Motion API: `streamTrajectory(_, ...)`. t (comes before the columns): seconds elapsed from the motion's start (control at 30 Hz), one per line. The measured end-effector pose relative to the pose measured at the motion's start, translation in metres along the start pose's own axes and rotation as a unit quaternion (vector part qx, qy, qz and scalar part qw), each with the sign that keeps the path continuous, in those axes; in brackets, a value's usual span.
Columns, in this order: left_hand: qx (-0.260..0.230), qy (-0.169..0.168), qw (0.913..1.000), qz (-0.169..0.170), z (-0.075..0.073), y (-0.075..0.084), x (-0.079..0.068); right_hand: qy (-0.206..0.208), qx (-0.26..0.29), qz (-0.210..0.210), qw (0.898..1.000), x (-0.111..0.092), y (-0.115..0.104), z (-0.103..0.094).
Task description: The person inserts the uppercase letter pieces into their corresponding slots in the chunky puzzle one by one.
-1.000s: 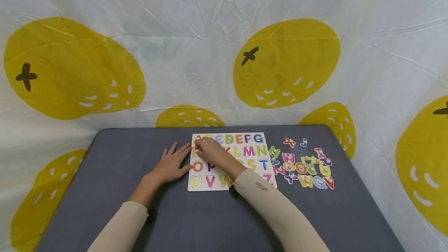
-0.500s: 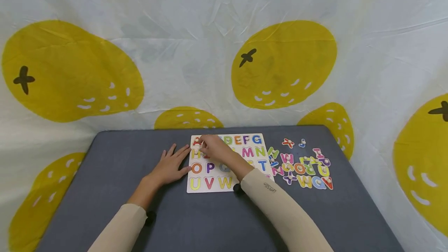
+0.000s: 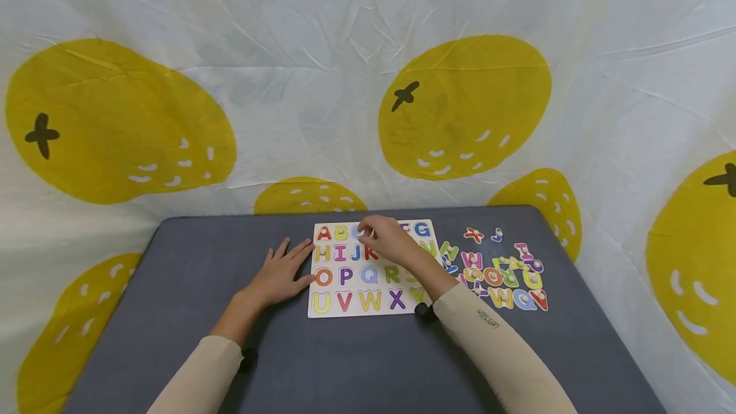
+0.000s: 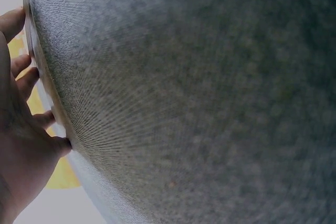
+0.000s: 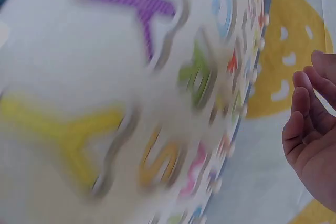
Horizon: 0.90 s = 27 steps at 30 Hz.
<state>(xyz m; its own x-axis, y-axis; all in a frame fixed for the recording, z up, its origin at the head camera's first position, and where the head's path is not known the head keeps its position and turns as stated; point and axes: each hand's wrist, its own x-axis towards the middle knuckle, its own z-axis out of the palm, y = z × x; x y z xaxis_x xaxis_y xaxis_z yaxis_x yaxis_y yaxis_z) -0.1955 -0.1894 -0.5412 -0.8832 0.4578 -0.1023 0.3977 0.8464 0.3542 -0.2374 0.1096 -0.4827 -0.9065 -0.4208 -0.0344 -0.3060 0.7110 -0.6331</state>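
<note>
A white alphabet puzzle board [image 3: 345,314] with coloured letters in rows lies on the dark table. My left hand [image 3: 278,275] rests beside its left edge, fingers spread and fingertips touching that edge. In the left wrist view the fingertips of my left hand [image 4: 29,145] line up along the edge. My right hand [image 3: 392,239] hovers over the upper middle of the board, hiding letters around D and E. Loosely bent fingers with nothing between them show on my right hand [image 5: 315,129] in the right wrist view. Wooden knobs stand on the top-row letters, such as the A [image 3: 324,233].
Loose knobbed letter pieces [image 3: 503,299] lie in a cluster right of the board, some overlapping its right edge. A red X [image 3: 474,235] and a small blue J [image 3: 497,234] lie farther back. A curtain with yellow fruit [image 3: 466,107] hangs behind the table.
My right hand has moved right and lifted from the board's upper left, uncovering the A, B, H and I. My left hand has stayed at the left edge.
</note>
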Motion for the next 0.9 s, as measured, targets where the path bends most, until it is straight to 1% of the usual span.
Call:
streamTrajectory(0.1,-0.006,0.007,1.0,0.002,0.0,0.001,-0.001,0.015,-0.004,0.004,1.0,-0.014,0.013,-0.013)
streamTrajectory(0.23,-0.012,0.012,0.9999,0.003,0.0,0.003,-0.001,0.032,-0.018,0.012,0.999,-0.036,0.036,-0.031)
streamTrajectory(0.43,-0.01,0.008,0.9999,0.0,0.001,0.005,0.0,0.066,-0.05,0.024,0.996,-0.07,0.07,-0.06)
streamTrajectory(0.6,-0.009,0.004,0.9999,-0.004,0.0,0.004,0.0,0.083,-0.056,0.046,0.994,-0.096,0.102,-0.083)
streamTrajectory(0.73,-0.011,0.009,0.9999,-0.004,-0.002,0.003,-0.001,0.1,-0.056,0.07,0.991,-0.114,0.127,-0.098)
streamTrajectory(0.9,-0.01,0.006,0.9999,0.0,-0.001,0.003,-0.001,0.113,-0.059,0.099,0.987,-0.141,0.151,-0.112)
